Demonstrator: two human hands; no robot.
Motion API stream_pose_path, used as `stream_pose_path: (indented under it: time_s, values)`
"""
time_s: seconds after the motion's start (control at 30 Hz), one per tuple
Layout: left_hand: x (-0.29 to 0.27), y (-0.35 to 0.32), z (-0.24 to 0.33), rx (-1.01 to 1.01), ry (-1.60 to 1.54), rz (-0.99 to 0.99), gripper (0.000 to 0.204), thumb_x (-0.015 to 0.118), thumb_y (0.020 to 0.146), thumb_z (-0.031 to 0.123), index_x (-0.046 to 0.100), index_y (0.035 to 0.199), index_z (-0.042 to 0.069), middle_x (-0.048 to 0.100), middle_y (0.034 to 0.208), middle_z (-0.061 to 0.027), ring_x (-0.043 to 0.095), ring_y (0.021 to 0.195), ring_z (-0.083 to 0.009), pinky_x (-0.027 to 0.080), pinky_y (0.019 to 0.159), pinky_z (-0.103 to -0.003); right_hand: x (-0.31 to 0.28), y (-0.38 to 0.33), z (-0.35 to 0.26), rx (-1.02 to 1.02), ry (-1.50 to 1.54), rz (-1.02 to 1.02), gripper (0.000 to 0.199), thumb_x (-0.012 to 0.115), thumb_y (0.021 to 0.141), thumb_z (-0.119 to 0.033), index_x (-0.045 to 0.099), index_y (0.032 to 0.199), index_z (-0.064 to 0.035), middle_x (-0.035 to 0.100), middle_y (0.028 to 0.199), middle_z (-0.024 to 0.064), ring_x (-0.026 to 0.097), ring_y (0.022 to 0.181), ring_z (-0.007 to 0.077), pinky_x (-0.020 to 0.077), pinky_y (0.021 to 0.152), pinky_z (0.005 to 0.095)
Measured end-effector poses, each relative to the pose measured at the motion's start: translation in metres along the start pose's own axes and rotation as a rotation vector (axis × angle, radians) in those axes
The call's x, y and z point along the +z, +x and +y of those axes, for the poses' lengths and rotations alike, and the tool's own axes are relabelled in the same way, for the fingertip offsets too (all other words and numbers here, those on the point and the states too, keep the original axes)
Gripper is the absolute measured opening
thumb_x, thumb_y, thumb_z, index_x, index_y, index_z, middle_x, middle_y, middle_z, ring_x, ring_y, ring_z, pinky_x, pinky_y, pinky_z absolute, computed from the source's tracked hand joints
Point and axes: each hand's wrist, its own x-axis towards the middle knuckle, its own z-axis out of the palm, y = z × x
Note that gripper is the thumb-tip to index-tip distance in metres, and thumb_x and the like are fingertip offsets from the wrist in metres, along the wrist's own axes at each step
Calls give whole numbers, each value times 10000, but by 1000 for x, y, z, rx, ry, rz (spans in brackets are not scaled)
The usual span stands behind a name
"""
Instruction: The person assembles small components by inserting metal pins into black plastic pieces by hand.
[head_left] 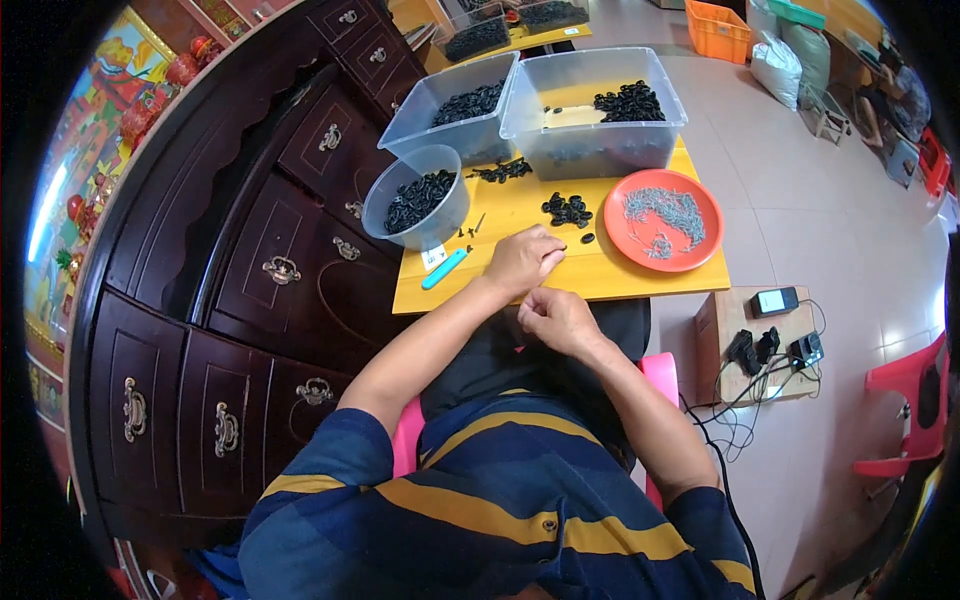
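My left hand is closed over the front part of the yellow table, its fingers curled together. Just below it, at the table's front edge, my right hand is closed too, fingertips pinched. Whatever either hand holds is too small or hidden to make out. Beyond my left hand lies a small pile of black oval pieces, with one loose black piece beside it. An orange-red plate to the right holds many thin grey metal pins. A turquoise-handled cutter lies left of my left hand.
A round translucent tub of black pieces stands at the left. Two clear plastic bins, a left one and a right one, stand behind. Dark drawers border the left side. A wooden box carries chargers and cables at right.
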Motion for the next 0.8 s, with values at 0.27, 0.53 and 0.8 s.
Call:
stream_pose_path:
  time_s: [0.27, 0.53, 0.8]
  values:
    - [-21, -51, 12, 12, 2, 95, 198, 716, 798, 169, 711, 972, 76, 636, 859, -86, 638, 822, -298, 521, 713, -386, -7, 3, -1, 40, 29, 146, 257, 641, 852, -303, 682, 872, -50, 694, 777, 167, 693, 730, 327, 534, 695, 429]
    - [-33, -73, 29, 83, 27, 66, 180, 740, 728, 111, 661, 876, 46, 613, 808, -88, 617, 767, -297, 512, 670, -388, -3, 12, 11, 57, 450, 370, 203, 643, 904, -217, 675, 886, -17, 672, 701, 54, 627, 613, 91, 506, 547, 272]
    - [-28, -77, 30, 94, 55, 115, 78, 687, 761, 91, 642, 815, 59, 604, 781, -97, 624, 756, -297, 516, 661, -397, -2, 15, 16, 46, 621, 342, 155, 635, 912, -177, 652, 892, -25, 649, 691, 22, 592, 583, 86, 490, 522, 264]
